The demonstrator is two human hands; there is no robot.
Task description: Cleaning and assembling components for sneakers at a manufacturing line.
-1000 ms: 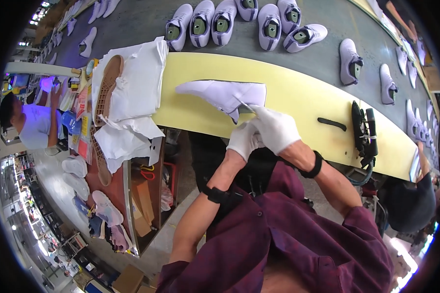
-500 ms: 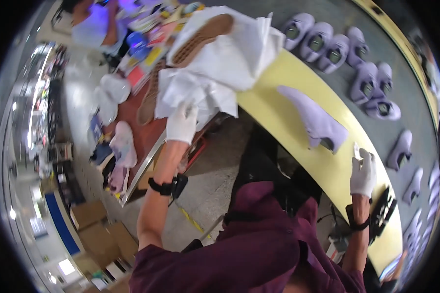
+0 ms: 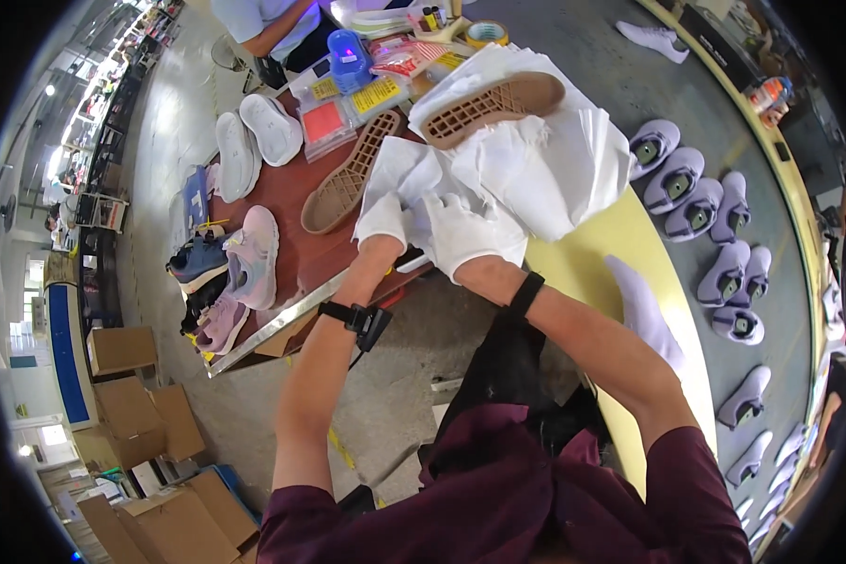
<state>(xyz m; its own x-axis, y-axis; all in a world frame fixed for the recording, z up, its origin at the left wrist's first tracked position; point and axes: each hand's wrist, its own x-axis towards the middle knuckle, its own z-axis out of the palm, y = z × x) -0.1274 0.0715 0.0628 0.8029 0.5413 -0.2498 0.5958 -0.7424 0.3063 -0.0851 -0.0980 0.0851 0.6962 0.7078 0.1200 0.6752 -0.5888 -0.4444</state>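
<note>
Both my hands wear white gloves and meet at the near edge of a crumpled sheet of white paper (image 3: 400, 167). My left hand (image 3: 383, 223) is closed on the paper's near left corner. Close beside it, my right hand (image 3: 470, 233) has its fingers bent down onto the same paper; whatever lies under the fingertips is hidden. Behind the hands a brown shoe sole (image 3: 493, 105) rests on a pile of white paper (image 3: 583, 164). A second brown sole (image 3: 352, 177) lies on the dark red table (image 3: 296, 211) left of the sheet.
A lilac shoe upper (image 3: 644, 315) lies on the curved yellow table (image 3: 587, 258), partly behind my right arm. Lilac shoes (image 3: 677, 183) stand on the grey surface at right. White soles (image 3: 271, 130), sneakers (image 3: 254, 258) and a blue clog-like shoe (image 3: 350, 61) occupy the red table. A person (image 3: 273, 28) sits beyond it.
My right hand has come left from the yellow table, where it pinched something small and white, to the paper beside my left hand. The view has shifted too.
</note>
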